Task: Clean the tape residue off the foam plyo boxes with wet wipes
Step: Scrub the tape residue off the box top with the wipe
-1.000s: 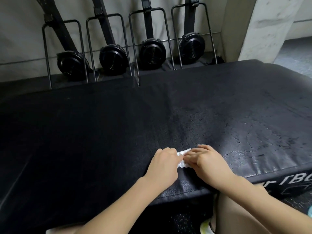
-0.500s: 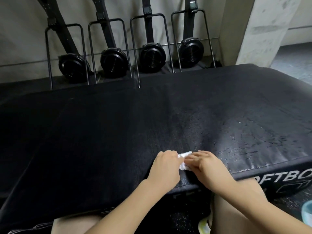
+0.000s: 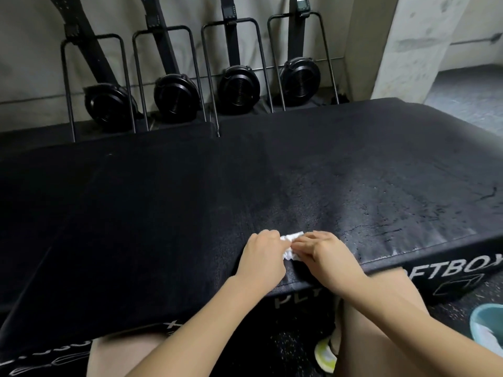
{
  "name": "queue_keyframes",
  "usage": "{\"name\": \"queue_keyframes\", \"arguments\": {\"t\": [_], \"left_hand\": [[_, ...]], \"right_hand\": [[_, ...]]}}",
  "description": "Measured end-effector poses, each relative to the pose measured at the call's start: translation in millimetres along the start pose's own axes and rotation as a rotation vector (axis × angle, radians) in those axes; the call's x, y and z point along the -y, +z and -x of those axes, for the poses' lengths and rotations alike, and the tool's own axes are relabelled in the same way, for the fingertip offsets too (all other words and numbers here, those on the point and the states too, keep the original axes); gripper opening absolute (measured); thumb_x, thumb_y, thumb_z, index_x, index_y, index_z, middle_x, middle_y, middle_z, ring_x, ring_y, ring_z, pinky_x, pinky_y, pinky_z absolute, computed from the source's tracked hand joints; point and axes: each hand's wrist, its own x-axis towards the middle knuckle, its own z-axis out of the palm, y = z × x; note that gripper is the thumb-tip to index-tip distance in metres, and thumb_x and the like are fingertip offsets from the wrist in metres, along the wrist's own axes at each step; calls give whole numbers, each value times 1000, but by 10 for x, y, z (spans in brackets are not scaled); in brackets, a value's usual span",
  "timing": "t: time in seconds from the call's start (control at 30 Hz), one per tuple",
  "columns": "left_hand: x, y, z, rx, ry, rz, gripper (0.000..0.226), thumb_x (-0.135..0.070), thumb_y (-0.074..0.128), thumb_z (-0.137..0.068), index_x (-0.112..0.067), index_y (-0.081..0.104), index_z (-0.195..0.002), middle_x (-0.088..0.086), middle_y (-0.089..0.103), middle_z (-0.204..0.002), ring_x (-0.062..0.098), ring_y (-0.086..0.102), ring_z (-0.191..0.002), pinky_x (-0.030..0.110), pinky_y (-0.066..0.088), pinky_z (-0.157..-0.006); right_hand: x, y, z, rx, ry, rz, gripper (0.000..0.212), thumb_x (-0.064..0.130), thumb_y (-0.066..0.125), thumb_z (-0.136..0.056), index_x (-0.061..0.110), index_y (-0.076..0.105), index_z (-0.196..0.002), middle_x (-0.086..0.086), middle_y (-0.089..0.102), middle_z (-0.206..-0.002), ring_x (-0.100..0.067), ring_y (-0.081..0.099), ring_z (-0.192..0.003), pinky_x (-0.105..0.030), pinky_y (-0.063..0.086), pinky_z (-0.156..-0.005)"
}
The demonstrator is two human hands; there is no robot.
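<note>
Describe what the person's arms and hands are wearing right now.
Nothing: the left hand and right hand are bare, with no gloves, rings or watch in sight. Both forearms are bare too; no sleeve shows in the frame.

Your hands are covering most of the wipe; only a crumpled strip is showing between them. Your right forearm is blocking part of the lettering on the box, and the right edge is cutting it off. The bowl is running off the right edge, contents unclear.
</note>
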Motion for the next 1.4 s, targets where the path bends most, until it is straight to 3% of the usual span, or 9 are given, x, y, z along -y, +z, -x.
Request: {"name": "queue_keyframes", "arguments": {"t": [0.1,0.23,0.37,0.5,0.57,0.7,0.83,1.03,1.4], "left_hand": [[-67,72,279,-7,61,35,18,-10,60,-79,-22,65,-91,-2,46,-77,22,49,-76,31,34,-68],[-102,256,512,-50,89,86,31,-8,61,-63,-29,68,-85,-10,48,-70,14,49,-68,27,40,-61],[-117,244,356,-61,57,116,16,-11,64,-68,-19,67,-80,-4,52,-74,19,52,-73,33,45,-65],[-148,128,130,-36,3,67,18,-6,64,-80,-12,68,-96,2,56,-90,24,52,-92,34,39,-82],[-183,128,138,-11,29,32,17,-14,63,-86,-12,67,-102,3,56,-98,23,51,-97,34,39,-87],[-188,256,376,-39,112,34,8,-23,72,-80,-21,65,-82,-3,55,-81,20,55,-79,33,43,-71],[-163,353,483,-118,136,116,20,-25,77,-77,-24,60,-66,-8,47,-66,15,50,-65,28,40,-64],[-92,389,624,-188,190,89,28,-35,50,-90,-24,65,-68,-6,49,-65,16,51,-62,28,40,-63],[421,261,1165,-277,223,4,12,-19,62,-92,-21,65,-81,-7,46,-74,14,44,-68,30,37,-64]], "right_hand": [[124,-59,373,-15,-9,-42,19,35,53,-100,29,69,-91,18,68,-94,-9,63,-90,-32,49,-87],[278,-19,728,-186,-24,-22,16,29,64,-92,28,75,-104,20,71,-111,-6,62,-106,-28,44,-95],[233,2,552,-223,-29,45,23,34,56,-95,25,77,-99,15,73,-109,-9,65,-103,-28,41,-97],[127,-2,308,-178,34,14,23,33,55,-95,25,76,-99,15,73,-108,-13,68,-99,-30,43,-95],[106,-9,303,-138,24,-49,21,30,56,-97,24,76,-98,17,72,-104,-14,66,-96,-34,48,-90],[127,-103,575,-136,-50,-121,19,32,61,-97,22,77,-96,18,72,-104,-10,66,-97,-36,52,-85],[151,-75,794,-189,-96,-56,23,38,61,-97,23,79,-98,17,73,-107,-8,66,-99,-36,50,-91],[251,54,818,-303,-167,-10,15,26,69,-95,16,79,-99,9,72,-109,-16,64,-98,-30,46,-92],[808,379,540,-256,-288,-14,12,24,67,-98,16,72,-90,3,68,-103,-22,62,-91,-35,45,-89]]}}
